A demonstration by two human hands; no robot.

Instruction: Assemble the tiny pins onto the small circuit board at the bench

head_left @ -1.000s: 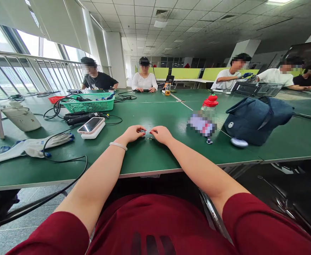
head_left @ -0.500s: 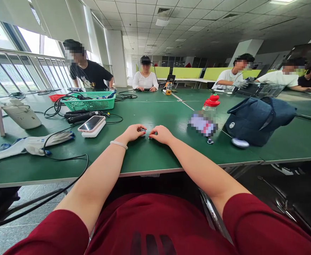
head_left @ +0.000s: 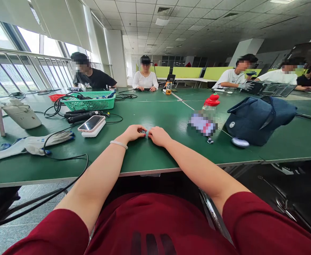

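My left hand [head_left: 133, 133] rests on the green table [head_left: 144, 156], its thumb and fingers closed around a small, silvery, speckled piece [head_left: 144, 132]. Only part of that piece shows, too little to tell its kind. Just to the right of it is my right hand [head_left: 159, 136], with the fingers curled and bent down towards the piece. Its fingertips are mostly hidden, and I cannot tell whether they touch the piece or hold something else. A pale band [head_left: 119, 143] circles my left wrist.
To the left lie a phone [head_left: 92, 123] on a white case, work gloves [head_left: 30, 143], cables and a green basket [head_left: 91, 101]. A red-capped bottle [head_left: 211, 101] and a dark blue bag [head_left: 256, 120] are to the right. Several people sit around the table.
My right hand's fingers have drawn in and turned down, and the gap between its thumb and finger no longer shows. My left hand stays almost still. A person at the far left leans lower.
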